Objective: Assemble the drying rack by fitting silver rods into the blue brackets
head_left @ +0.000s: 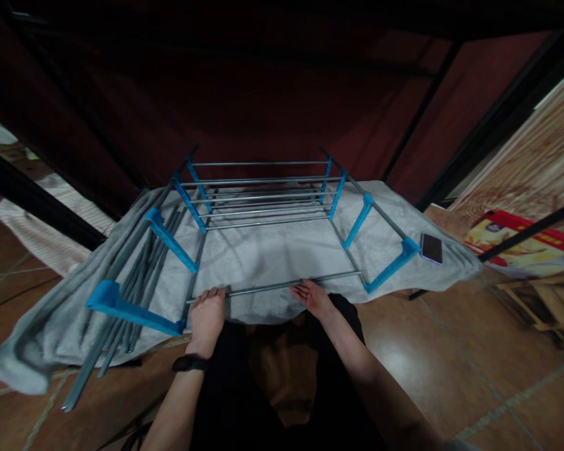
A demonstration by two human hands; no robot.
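Observation:
A thin metal rod [258, 289] lies crosswise near the front edge of the grey cloth. My left hand [207, 316], with a dark band on its wrist, is closed over the rod near its left end. My right hand [314, 298] grips the same rod right of its middle, fingers curled beneath it. Beyond stands a rack frame of metal tubes with blue brackets, several crossbars [263, 180] joining its far part. A blue bracket [141, 313] is close to my left hand; another blue bracket [390, 269] is at the right, past the rod's far end.
Several loose metal tubes [143, 269] lie at the left on the grey cloth [282, 250]. A phone [431, 248] rests at the cloth's right side. A red and yellow package [517, 241] and a wooden crate [545, 307] are farther right. Dark metal posts [42, 194] frame the space.

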